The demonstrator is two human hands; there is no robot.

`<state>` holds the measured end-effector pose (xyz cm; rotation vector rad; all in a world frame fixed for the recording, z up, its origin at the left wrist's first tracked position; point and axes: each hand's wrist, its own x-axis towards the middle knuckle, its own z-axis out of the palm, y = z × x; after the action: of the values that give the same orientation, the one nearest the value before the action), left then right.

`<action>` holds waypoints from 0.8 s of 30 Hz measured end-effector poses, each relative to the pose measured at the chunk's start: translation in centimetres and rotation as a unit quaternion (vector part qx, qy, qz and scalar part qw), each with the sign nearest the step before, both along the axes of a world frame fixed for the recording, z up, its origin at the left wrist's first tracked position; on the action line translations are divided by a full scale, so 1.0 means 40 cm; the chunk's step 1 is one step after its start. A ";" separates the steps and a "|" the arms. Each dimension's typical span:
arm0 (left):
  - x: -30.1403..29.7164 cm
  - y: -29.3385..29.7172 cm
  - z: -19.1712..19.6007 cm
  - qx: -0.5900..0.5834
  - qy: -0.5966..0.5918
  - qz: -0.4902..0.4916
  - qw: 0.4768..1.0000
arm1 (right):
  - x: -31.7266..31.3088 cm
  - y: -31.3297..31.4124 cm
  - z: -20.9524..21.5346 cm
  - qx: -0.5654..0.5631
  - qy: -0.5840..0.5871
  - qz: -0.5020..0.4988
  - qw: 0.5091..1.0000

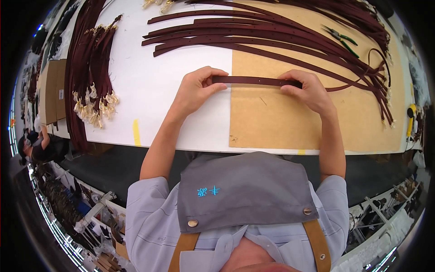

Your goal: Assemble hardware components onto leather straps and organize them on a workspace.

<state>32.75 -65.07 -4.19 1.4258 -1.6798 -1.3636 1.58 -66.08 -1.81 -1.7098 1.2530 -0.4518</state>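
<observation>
A dark burgundy strap (253, 80) with small punched holes is stretched between my two hands, just above the table. My left hand (198, 87) pinches its left end between thumb and fingers. Toward the other side, my right hand (309, 89) grips the strap the same way, and a thin length trails off to the right beyond it. Behind my hands lie several more burgundy straps (199, 40) in a loose row, their far right ends gathered near small gold-coloured fittings.
Brown board (272, 129) covers the right part of the white table (181, 136). Green-handled pliers (340, 37) lie at the back right, a yellow-and-black tool (410, 119) at the right edge. Bundled straps with wrapped gold hardware (96, 106) sit left, beside a cardboard box (54, 93). Another person (43, 144) is far left.
</observation>
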 end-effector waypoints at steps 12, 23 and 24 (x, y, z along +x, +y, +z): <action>-0.003 -0.009 -0.016 0.033 0.041 0.019 0.998 | -0.018 -0.017 -0.009 0.109 0.024 0.034 0.993; 0.000 -0.009 0.009 0.130 0.155 0.081 0.976 | -0.005 -0.040 -0.009 0.190 -0.023 0.048 0.980; -0.004 -0.011 -0.010 0.115 0.157 0.070 0.978 | 0.010 -0.036 -0.001 0.205 -0.031 0.028 0.978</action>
<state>32.59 -65.52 -4.58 1.3380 -1.2306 -1.6440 1.97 -67.53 -1.86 -1.3661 1.1557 -0.1929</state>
